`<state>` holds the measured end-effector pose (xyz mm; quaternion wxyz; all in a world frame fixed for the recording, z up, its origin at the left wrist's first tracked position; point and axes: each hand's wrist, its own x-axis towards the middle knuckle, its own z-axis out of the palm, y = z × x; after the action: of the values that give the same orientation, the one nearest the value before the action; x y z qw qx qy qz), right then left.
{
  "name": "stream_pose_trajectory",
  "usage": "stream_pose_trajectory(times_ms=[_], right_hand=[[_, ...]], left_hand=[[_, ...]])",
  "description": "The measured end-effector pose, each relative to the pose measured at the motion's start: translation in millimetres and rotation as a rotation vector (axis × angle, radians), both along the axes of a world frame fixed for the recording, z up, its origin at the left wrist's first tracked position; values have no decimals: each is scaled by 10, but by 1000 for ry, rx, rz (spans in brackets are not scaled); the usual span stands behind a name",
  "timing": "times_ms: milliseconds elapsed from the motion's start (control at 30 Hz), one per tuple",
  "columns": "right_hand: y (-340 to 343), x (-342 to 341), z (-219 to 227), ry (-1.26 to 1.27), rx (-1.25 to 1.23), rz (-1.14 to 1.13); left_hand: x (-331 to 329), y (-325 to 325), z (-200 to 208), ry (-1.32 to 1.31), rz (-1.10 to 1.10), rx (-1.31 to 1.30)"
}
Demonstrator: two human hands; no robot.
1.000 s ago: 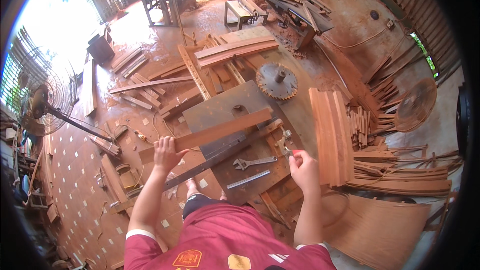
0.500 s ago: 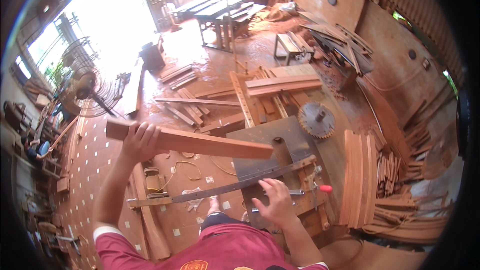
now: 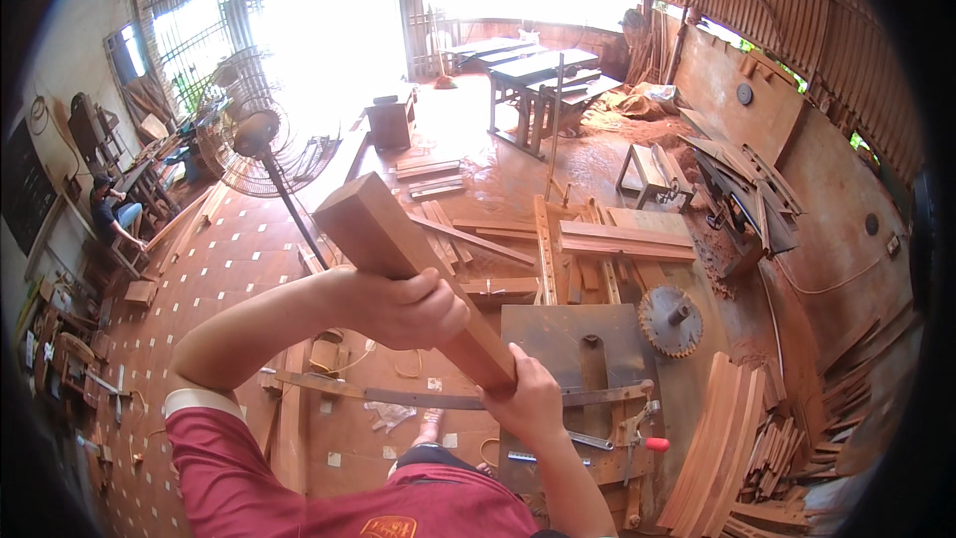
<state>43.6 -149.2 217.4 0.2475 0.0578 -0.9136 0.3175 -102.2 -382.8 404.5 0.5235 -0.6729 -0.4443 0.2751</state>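
Note:
A thick squared wooden beam (image 3: pixel 363 224) slants in front of my chest, its far end raised toward the upper left. My left hand (image 3: pixel 423 311) is closed around its middle. At the near lower end, my right hand (image 3: pixel 530 401) grips the wood. Below the beam, a long dark bar clamp (image 3: pixel 428 399) with a red handle (image 3: pixel 656 444) lies across the dark metal saw table (image 3: pixel 528 324). A wrench (image 3: pixel 590 440) rests near my right wrist.
A toothed circular saw blade (image 3: pixel 681 337) lies right of the saw table. Curved boards (image 3: pixel 712 448) are stacked at the right, and planks (image 3: pixel 622 231) lie beyond the table. A pedestal fan (image 3: pixel 257 134) stands at the left; a seated person (image 3: pixel 110 214) is farther left.
The beam has swung from nearly level to a steep slant, its left end now high and far. My right hand, formerly free and open, has taken hold of its near end.

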Motion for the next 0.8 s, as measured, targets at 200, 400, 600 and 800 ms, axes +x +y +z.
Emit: stream_pose_trajectory(times_ms=[200, 400, 600, 800], right_hand=[[60, 59, -78, 46, -50, -67], [85, 93, -79, 35, -189, -127], [-282, 83, 15, 8, -427, -100], [-523, 89, -153, 38, -236, -99]], left_hand=[[271, 83, -216, -182, 82, 285], [887, 290, -913, -1273, 149, 821], [1192, 710, -1311, -1799, 309, 925], [1194, 958, -1454, -1965, 402, 1173]])
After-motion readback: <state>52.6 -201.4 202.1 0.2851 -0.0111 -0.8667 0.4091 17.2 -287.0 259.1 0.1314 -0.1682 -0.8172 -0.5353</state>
